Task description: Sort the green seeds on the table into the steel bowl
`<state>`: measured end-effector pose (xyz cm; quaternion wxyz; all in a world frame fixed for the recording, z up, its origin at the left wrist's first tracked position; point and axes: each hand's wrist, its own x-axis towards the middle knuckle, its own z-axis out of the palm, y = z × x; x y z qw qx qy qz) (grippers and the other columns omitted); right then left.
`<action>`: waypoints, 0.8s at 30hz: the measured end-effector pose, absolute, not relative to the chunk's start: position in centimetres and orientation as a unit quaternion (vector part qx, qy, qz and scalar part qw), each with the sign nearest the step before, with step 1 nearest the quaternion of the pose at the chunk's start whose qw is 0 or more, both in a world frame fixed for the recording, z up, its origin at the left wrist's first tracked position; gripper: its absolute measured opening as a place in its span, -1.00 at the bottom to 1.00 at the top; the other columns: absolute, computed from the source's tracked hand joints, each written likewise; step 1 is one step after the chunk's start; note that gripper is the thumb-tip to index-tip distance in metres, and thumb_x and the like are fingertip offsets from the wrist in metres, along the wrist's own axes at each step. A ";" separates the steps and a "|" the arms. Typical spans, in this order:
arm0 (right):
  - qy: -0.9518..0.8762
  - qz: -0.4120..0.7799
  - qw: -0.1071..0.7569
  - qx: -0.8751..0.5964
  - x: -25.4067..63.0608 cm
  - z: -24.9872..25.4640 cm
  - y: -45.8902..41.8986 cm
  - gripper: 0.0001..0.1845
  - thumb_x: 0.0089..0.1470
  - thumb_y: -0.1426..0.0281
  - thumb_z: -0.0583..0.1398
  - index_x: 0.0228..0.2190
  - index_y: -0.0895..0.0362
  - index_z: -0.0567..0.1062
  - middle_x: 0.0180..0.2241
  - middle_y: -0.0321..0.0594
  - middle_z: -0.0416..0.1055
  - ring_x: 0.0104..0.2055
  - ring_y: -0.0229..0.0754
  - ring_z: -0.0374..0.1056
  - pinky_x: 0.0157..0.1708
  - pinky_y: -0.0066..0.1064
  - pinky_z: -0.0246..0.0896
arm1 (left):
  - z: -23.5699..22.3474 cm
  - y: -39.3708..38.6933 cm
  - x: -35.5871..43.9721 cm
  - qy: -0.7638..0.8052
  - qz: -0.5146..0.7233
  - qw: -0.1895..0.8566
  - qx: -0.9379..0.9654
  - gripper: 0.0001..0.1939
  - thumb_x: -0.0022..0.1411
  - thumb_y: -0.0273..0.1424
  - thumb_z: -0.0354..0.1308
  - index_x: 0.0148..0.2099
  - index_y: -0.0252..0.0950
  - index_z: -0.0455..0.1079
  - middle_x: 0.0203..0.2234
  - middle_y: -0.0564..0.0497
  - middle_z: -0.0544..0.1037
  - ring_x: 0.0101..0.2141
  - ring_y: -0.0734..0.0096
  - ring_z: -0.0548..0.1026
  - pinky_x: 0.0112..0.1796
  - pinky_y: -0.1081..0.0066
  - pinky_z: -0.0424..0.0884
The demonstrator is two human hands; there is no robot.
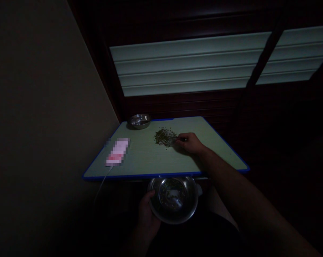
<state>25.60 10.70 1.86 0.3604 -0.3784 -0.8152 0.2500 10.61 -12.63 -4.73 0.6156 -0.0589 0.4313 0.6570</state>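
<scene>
On the pale green tabletop lies a loose heap of small dark green and brownish bits, perhaps seeds or dried herbs. My right hand is closed at the heap's right edge, its fingertips pinched. Something thin may be in them, but it is too dark and small to name. Below the table's front edge, my left hand grips the left rim of a wide stainless steel bowl, thumb over the rim. Some greenish bits show inside that bowl.
A smaller metal bowl stands at the table's back left corner. A phone with a lit, blurred screen lies on the left, its white cable hanging over the front edge. Behind are dark wooden doors with pale slats; a wall rises left.
</scene>
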 end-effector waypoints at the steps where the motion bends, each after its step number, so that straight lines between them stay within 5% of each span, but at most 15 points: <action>1: -0.814 0.256 0.360 -0.378 25.6 1.9 10.7 -0.82 -0.07 0.37 0.20 -0.50 0.21 0.59 -0.53 -0.26 0.49 -0.45 -0.25 0.32 -0.38 -0.45 0.17 | -4.7 -12.6 10.6 0.432 0.657 0.615 -0.059 -0.76 0.20 -0.46 0.07 -0.34 -0.42 0.57 -0.48 -0.13 0.67 -0.43 0.24 0.61 -0.30 0.29 0.53; 24: -0.815 0.269 0.372 -0.354 25.5 1.8 10.7 -0.77 -0.05 0.30 0.20 -0.49 0.20 0.57 -0.51 -0.25 0.49 -0.43 -0.24 0.32 -0.36 -0.43 0.17 | -5.4 -12.6 10.5 0.433 0.660 0.612 -0.049 -0.82 0.12 -0.45 0.13 -0.36 -0.36 0.56 -0.48 -0.10 0.68 -0.41 0.25 0.62 -0.31 0.29 0.54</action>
